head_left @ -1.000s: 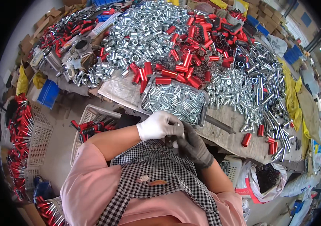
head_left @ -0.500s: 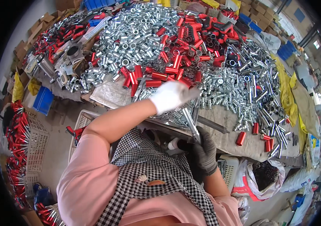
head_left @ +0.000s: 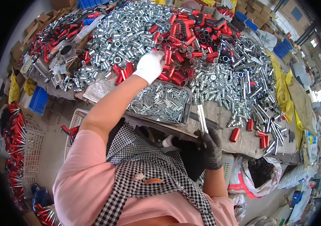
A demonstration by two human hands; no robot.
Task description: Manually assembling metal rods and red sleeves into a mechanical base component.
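My left hand, in a white glove, reaches over the heap of red metal sleeves. Its fingers are closed at the side of a short red sleeve, partly hiding that edge. My right hand, in a dark grey glove, grips the lower end of a shiny metal tube, which points up and away from me. Between the hands, at the table's front edge, lies a metal tray full of small silvery pins.
A large pile of silvery collars covers the back left. Bolt-like fittings and long tubes spread over the right. A dark bar lies beside the tray. Crates of red-handled parts stand at left, an open sack at right.
My left hand has moved up and away from the metal tube to the red sleeves, uncovering the tray of pins. The right hand keeps the tube and has shifted slightly right.
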